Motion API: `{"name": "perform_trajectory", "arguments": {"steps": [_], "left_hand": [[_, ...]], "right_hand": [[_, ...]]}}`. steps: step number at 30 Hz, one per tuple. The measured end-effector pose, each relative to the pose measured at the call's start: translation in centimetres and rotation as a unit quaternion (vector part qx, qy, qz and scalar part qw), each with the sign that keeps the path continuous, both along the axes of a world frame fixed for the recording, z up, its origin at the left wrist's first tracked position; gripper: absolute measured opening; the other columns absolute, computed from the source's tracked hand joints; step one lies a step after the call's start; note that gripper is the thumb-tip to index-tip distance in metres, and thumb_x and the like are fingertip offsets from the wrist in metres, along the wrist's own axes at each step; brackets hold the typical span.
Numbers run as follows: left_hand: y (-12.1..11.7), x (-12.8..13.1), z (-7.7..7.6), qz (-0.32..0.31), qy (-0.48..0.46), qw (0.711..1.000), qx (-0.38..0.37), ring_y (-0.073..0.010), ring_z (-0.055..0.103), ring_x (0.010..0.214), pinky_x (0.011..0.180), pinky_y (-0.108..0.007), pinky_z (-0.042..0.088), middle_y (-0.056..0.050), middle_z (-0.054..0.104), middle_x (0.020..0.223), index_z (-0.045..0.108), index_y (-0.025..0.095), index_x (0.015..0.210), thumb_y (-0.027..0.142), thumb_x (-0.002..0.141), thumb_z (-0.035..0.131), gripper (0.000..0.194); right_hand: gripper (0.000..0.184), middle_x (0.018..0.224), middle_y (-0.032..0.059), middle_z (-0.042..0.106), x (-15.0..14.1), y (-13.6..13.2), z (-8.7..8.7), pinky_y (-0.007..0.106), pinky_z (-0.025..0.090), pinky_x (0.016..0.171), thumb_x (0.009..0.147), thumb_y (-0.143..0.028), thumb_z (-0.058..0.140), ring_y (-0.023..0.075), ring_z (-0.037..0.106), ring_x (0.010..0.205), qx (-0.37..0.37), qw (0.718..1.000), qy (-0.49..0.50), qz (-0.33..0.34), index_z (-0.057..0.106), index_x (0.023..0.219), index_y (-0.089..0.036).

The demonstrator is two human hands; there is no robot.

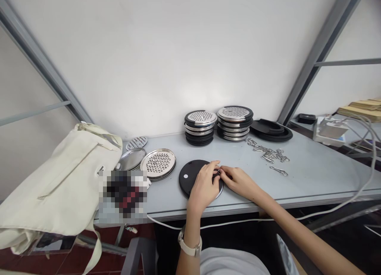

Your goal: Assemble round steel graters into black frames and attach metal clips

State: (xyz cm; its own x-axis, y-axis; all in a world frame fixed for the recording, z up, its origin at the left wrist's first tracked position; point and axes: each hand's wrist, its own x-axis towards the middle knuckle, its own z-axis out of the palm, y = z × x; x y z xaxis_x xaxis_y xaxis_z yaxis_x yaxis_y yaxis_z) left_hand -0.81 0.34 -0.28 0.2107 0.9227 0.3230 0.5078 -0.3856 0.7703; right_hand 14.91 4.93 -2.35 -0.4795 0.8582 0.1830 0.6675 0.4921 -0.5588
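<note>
A round black disc (187, 186) with a white dot lies on the table near its front edge, a silvery rim showing at its lower right. Bent over its right part, my left hand (204, 184) is closed on the disc, thumb and fingertips at the right edge. My right hand (236, 180) pinches a small metal clip (218, 171) at that same edge, mostly covered by fingers. To the right lie several loose metal clips (269, 154), with one clip (279, 171) apart from the pile.
Two stacks of round graters (202, 117) (235, 113) stand at the back, beside black round rings (272, 134). Round grater plates (158, 164) and a metal plate (132, 159) lie left. A cream bag (65, 183) covers the left end. A white cable (327, 214) crosses the front.
</note>
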Motion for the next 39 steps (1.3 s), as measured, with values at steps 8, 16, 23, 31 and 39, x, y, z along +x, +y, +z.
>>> {"name": "perform_trajectory", "arguments": {"steps": [8, 16, 23, 31, 39], "left_hand": [[0.12, 0.07, -0.12, 0.004, -0.005, 1.000, 0.003, -0.0183, 0.057, 0.105, 0.100, -0.037, 0.043, -0.006, 0.062, 0.108, 0.049, 0.022, 0.125, 0.006, 0.085, 0.044, 0.042], [0.17, 0.07, -0.20, -0.003, -0.011, 1.000, 0.006, -0.0183, 0.056, 0.106, 0.099, -0.037, 0.044, -0.005, 0.062, 0.108, 0.049, 0.023, 0.125, 0.005, 0.085, 0.044, 0.044], [0.13, 0.04, -0.13, -0.003, -0.010, 1.000, -0.001, -0.0182, 0.056, 0.106, 0.099, -0.037, 0.044, -0.005, 0.061, 0.108, 0.049, 0.024, 0.126, 0.005, 0.086, 0.043, 0.045], [0.07, -0.01, -0.12, -0.011, -0.007, 1.000, -0.002, -0.0181, 0.056, 0.107, 0.101, -0.037, 0.043, -0.005, 0.061, 0.109, 0.048, 0.024, 0.127, 0.004, 0.085, 0.041, 0.047], [0.08, 0.01, -0.03, -0.012, -0.012, 1.000, 0.002, -0.0181, 0.056, 0.106, 0.101, -0.038, 0.043, -0.005, 0.061, 0.109, 0.048, 0.025, 0.127, 0.004, 0.085, 0.042, 0.048]], "right_hand": [[0.028, 0.060, 0.0013, 0.058, -0.02, 0.00, -0.08, 0.024, 0.030, 0.055, 0.090, -0.029, 0.034, 0.0136, 0.049, 0.053, 0.016, 1.000, -0.016, -0.016, 0.045, 0.067, -0.020], [0.028, 0.059, 0.0010, 0.057, -0.17, 0.04, 0.01, 0.024, 0.029, 0.054, 0.090, -0.029, 0.035, 0.0131, 0.048, 0.053, 0.016, 0.999, -0.016, -0.024, 0.044, 0.066, -0.020], [0.027, 0.057, 0.0001, 0.056, -0.14, -0.16, 0.24, 0.024, 0.028, 0.053, 0.088, -0.027, 0.036, 0.0121, 0.046, 0.051, 0.023, 0.999, -0.009, -0.022, 0.045, 0.063, -0.020], [0.028, 0.054, -0.0008, 0.054, -0.20, -0.28, 0.17, 0.023, 0.027, 0.052, 0.087, -0.027, 0.038, 0.0112, 0.044, 0.050, 0.026, 0.999, -0.001, -0.028, 0.043, 0.061, -0.020], [0.025, 0.056, -0.0009, 0.056, -0.30, -0.38, 0.29, 0.023, 0.029, 0.053, 0.087, -0.027, 0.038, 0.0118, 0.046, 0.050, 0.019, 0.999, 0.012, -0.031, 0.045, 0.064, -0.020]]}}
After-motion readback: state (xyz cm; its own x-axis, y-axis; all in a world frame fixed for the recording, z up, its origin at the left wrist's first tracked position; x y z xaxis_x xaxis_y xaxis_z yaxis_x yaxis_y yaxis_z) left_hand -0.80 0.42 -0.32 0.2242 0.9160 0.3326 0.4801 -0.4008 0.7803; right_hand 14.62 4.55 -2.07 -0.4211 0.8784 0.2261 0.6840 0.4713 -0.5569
